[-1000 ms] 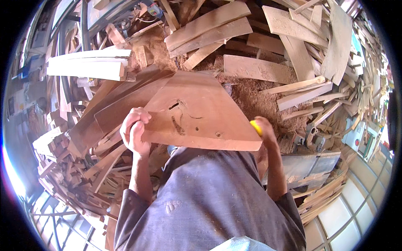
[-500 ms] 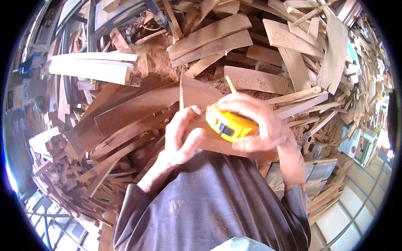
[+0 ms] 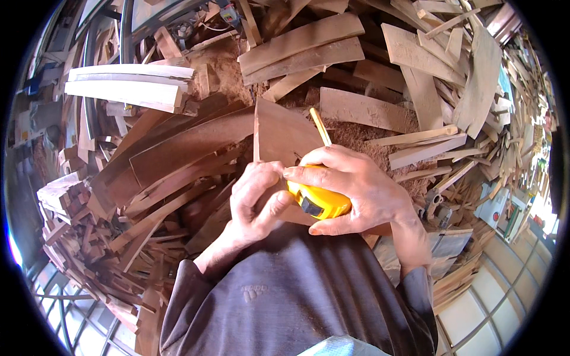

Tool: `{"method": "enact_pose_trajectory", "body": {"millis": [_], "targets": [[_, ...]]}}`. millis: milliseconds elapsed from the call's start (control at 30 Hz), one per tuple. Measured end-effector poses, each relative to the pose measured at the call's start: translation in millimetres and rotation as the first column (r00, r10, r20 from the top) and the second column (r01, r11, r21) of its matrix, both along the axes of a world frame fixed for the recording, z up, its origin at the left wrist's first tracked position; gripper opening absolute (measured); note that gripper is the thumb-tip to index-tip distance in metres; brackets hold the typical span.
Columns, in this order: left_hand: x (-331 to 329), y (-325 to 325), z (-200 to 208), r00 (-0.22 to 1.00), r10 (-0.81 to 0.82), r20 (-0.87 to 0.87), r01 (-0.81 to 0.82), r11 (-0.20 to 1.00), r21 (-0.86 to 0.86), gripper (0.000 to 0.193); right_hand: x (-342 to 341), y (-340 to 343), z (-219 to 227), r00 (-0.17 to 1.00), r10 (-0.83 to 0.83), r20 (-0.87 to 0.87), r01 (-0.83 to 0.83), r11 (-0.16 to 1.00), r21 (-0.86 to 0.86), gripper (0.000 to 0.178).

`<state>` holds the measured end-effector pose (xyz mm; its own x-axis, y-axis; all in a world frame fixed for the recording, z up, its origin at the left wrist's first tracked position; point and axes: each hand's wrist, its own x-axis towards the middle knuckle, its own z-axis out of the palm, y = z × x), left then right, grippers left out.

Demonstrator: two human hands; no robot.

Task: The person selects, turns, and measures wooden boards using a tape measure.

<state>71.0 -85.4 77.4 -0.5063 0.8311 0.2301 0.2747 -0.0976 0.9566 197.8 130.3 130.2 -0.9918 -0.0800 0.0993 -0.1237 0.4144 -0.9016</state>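
My right hand (image 3: 362, 184) is wrapped round a yellow tape measure (image 3: 323, 202) with a dark patch on its case. A slim yellow pencil (image 3: 320, 126) sticks up beyond the fingers of the same hand. Close to the tape measure's left end, my left hand (image 3: 255, 199) has its fingers curled, the thumb lying toward the case. What those fingers pinch is hidden. Under both hands a wide brown wooden board (image 3: 285, 127) slants away from my body, and its pale left edge runs into my left hand. No drawn-out tape blade can be made out.
Loose planks (image 3: 303, 47) lie heaped on sawdust ahead. Two whitish beams (image 3: 124, 88) stick out at the left, and long curved boards (image 3: 190, 145) lie below them. Small offcuts (image 3: 65, 196) are piled at far left. A pale machine box (image 3: 493, 210) stands at the right.
My right hand and the tape measure have come slightly lower and left, closer to my left hand. The left fingers have curled in more. The pencil has shifted a little left with the right hand.
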Motion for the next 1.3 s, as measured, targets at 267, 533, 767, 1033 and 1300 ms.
{"method": "enact_pose_trajectory", "body": {"millis": [267,533,767,1033,1300], "targets": [[-55,30,9,0.941,0.156,0.301,-0.148,0.988,-0.049,0.013,74,43,-30,0.918,-0.237,0.317,0.192,0.967,0.166,0.082],[-195,22,-51,0.898,-0.109,0.426,0.010,0.973,0.229,0.037,280,105,-47,0.459,-0.542,0.704,0.451,0.825,0.341,0.078],[-188,40,-43,0.880,-0.207,0.426,0.139,0.973,0.187,0.048,305,122,-71,0.416,-0.377,0.828,0.566,0.820,0.089,0.069],[-116,36,-7,0.737,0.573,0.360,-0.540,0.818,-0.196,0.033,227,129,-175,0.549,-0.041,0.835,0.369,0.908,-0.198,0.054],[-13,2,19,0.492,0.869,0.058,-0.748,0.456,-0.482,0.086,141,106,-232,0.322,0.258,0.911,0.681,0.605,-0.413,0.049]]}}
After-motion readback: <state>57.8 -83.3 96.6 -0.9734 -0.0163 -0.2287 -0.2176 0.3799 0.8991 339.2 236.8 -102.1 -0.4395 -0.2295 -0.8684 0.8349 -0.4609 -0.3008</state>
